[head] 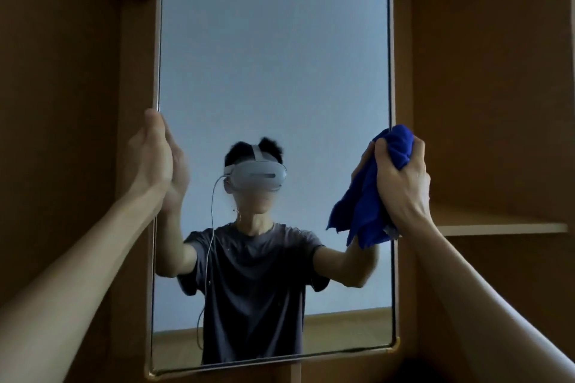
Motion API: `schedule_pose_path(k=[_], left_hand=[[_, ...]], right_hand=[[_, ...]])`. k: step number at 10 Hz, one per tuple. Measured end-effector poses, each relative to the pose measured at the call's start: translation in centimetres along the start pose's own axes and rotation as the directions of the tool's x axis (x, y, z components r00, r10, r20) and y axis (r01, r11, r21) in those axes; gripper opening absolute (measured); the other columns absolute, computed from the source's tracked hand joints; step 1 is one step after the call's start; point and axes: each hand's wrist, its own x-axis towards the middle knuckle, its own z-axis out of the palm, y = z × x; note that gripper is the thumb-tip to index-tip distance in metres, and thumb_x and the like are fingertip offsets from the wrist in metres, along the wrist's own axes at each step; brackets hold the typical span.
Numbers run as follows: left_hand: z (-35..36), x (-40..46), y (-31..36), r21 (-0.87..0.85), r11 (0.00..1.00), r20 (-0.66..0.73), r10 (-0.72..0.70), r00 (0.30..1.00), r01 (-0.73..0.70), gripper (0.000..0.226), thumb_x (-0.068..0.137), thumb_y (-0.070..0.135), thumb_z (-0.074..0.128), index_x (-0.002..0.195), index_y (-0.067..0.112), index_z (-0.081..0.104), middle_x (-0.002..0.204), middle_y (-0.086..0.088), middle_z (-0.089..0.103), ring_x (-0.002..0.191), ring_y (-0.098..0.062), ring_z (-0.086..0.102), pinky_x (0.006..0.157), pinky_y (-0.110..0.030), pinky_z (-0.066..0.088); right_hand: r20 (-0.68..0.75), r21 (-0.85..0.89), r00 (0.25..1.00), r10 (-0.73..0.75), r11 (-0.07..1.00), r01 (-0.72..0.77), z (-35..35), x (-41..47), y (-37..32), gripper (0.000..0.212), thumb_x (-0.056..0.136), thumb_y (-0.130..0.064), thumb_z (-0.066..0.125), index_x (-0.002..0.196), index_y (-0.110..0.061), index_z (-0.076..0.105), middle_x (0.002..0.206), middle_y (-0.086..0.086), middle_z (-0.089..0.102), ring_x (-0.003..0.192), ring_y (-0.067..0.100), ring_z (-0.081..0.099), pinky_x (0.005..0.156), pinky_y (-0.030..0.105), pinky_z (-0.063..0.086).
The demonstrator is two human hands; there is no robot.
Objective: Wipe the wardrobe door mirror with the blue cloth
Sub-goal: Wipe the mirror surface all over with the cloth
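Standing at the wardrobe, the person faces the tall door mirror, which fills the middle of the view between brown wardrobe panels. Its glass looks even and grey-blue from top to bottom; in this dim light no streaks, smears or wet patches can be made out, so it is hard to say which parts have been wiped.

A shelf sits inside the wardrobe to the right, behind the right arm.

At the mirror's left edge the left hand steadies the door, fingers straight and pressed together, lying along the frame with the palm turned to the glass.

At the right edge the right hand is closed in a fist around the blue cloth, fingers curled tight and thumb clamped over the bunched fabric. The cloth is crumpled, one lobe poking out above the fist and a loose tail hanging below, overlapping the mirror's right rim about mid-height. Whether it actually touches the glass can't be told.

Judgement: wiping is either just starting or mid-pass at the right side. Most of the surface, especially the high upper half and the bottom strip, likely remains to cover.
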Motion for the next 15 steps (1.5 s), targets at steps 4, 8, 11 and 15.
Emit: schedule_pose_path(k=[4,8,11,15], left_hand=[[-2.4,1.1,-4.1,0.16,0.983,-0.051,0.099,0.994,-0.089,0.058,0.105,0.057,0.03,0.138,0.018,0.057,0.134,0.009,0.056,0.121,-0.004,0.051,0.103,-0.019,0.04],[-4.7,-0.8,-7.1,0.253,0.966,0.015,0.046,0.999,-0.048,0.071,0.098,0.071,0.025,0.148,0.025,0.046,0.151,-0.004,0.05,0.14,-0.023,0.045,0.118,-0.046,0.034],[-4.6,-1.5,-7.1,0.037,0.999,0.015,-0.006,1.0,0.005,0.042,0.098,0.066,0.04,0.109,0.034,0.066,0.099,0.02,0.065,0.088,0.015,0.064,0.075,-0.004,0.046],[-4.0,-1.6,-6.8,-0.051,0.995,0.025,-0.086,0.996,0.087,0.038,0.102,0.058,0.039,0.077,0.032,0.049,0.048,0.026,0.052,0.042,0.018,0.051,0.044,0.004,0.034]], right_hand=[[0.013,0.049,0.999,0.03,0.998,-0.031,-1.7,-9.5,8.4,0.031,0.1,-0.05,0.057,0.127,-0.046,0.042,0.079,-0.013,0.07,0.068,0.005,0.07,0.055,0.032,0.056],[0.036,0.192,0.999,-0.025,0.981,0.018,-1.1,-1.3,1.2,0.016,0.098,-0.05,0.059,0.108,-0.039,0.053,0.092,-0.012,0.064,0.074,-0.004,0.066,0.062,0.016,0.05],[0.028,0.068,0.996,0.081,0.994,-0.082,-2.3,-11.6,9.7,0.024,0.097,-0.049,0.058,0.119,-0.044,0.05,0.089,-0.024,0.069,0.078,0.005,0.07,0.066,0.03,0.055],[-0.096,-0.558,0.883,-0.459,0.76,0.334,3.2,-6.8,1.1,0.072,0.1,-0.055,0.039,0.16,-0.015,0.033,0.166,0.022,0.028,0.152,0.043,0.026,0.124,0.054,0.019]])
